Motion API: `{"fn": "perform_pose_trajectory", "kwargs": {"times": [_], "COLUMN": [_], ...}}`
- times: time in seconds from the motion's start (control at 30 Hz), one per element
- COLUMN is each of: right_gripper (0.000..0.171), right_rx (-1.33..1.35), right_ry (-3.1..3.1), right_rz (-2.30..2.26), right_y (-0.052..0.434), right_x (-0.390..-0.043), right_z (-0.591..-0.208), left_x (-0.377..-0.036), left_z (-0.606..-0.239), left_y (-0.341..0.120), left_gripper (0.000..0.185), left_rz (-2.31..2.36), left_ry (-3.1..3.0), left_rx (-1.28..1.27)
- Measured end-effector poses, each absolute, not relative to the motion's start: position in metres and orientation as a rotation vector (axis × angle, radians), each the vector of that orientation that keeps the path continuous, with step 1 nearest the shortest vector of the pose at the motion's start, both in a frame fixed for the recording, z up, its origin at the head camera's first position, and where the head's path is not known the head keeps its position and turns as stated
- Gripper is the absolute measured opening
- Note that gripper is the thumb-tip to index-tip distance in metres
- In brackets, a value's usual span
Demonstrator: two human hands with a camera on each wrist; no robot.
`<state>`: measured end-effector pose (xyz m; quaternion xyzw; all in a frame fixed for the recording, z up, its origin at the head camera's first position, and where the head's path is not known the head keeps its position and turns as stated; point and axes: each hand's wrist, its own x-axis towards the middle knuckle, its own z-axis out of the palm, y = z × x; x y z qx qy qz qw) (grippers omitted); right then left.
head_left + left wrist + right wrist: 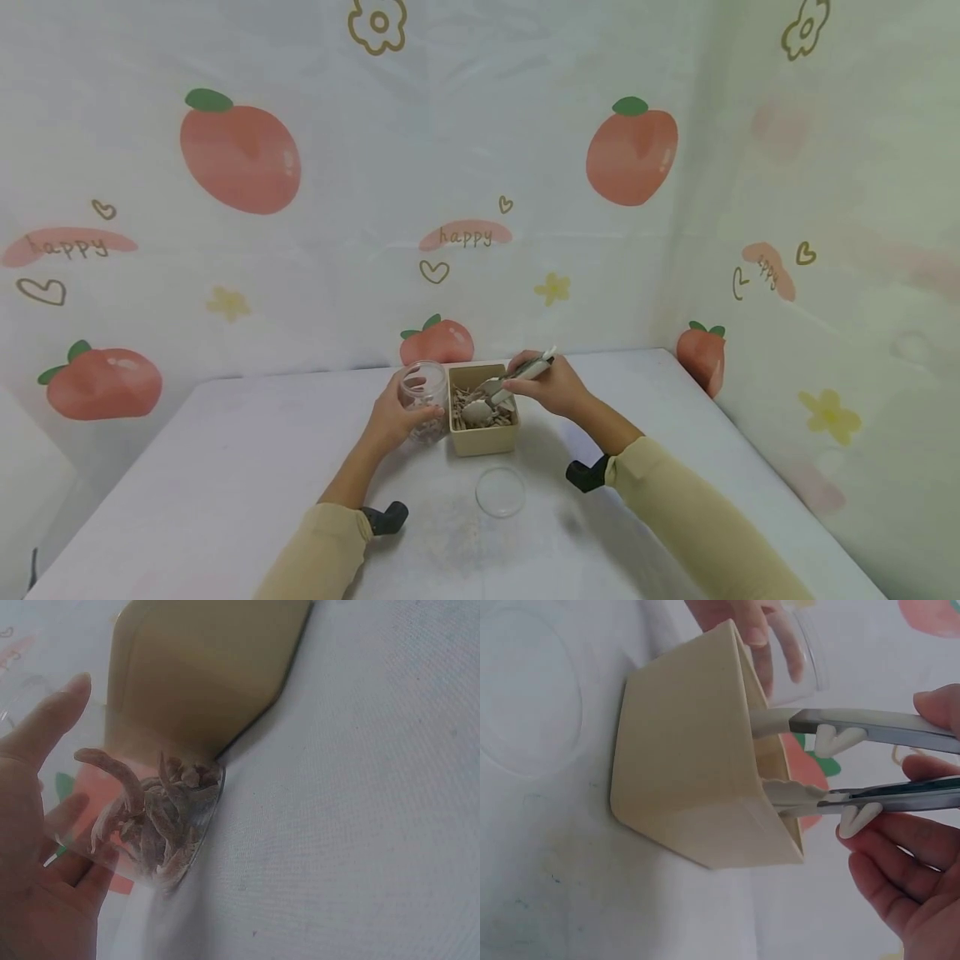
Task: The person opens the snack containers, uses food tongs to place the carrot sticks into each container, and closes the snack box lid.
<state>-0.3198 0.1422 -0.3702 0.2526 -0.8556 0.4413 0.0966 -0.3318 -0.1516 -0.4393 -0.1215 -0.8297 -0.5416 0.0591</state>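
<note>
A clear jar (424, 398) stands on the white table, holding some brownish dried strips (161, 817) at its bottom. My left hand (396, 417) wraps around the jar (127, 825). Right beside it sits a beige square box (482, 410) filled with the same dried pieces. My right hand (551, 387) grips metal tongs (513, 379) with white tips. The tongs (855, 761) reach over the rim into the box (697, 765), their arms apart.
A clear round lid (500, 491) lies on the table (225, 467) in front of the box; it also shows as the lid (525, 690) in the right wrist view. Fruit-printed cloth walls close the back and right sides.
</note>
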Motion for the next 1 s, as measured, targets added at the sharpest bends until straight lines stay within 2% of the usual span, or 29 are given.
{"fn": "perform_pose_trajectory", "kwargs": {"times": [0.3,0.53,1.0], "right_gripper": [0.02,0.015,0.013], "right_rx": [0.743,0.746,0.793], "right_ry": [-2.461,-2.37,-2.253], "right_rz": [1.398,1.479,1.579], "right_y": [0.145,0.148,0.144], "right_x": [-0.317,-0.315,-0.288], "right_z": [-0.373,-0.367,-0.33], "left_x": [-0.333,-0.332,-0.332], "left_z": [-0.441,-0.44,-0.44], "left_y": [-0.151,-0.151,-0.153], "left_gripper": [0.091,0.09,0.091], "left_rz": [-1.642,-1.656,-1.652], "left_ry": [-2.508,-2.5,-2.508], "left_rx": [-0.379,-0.378,-0.365]}}
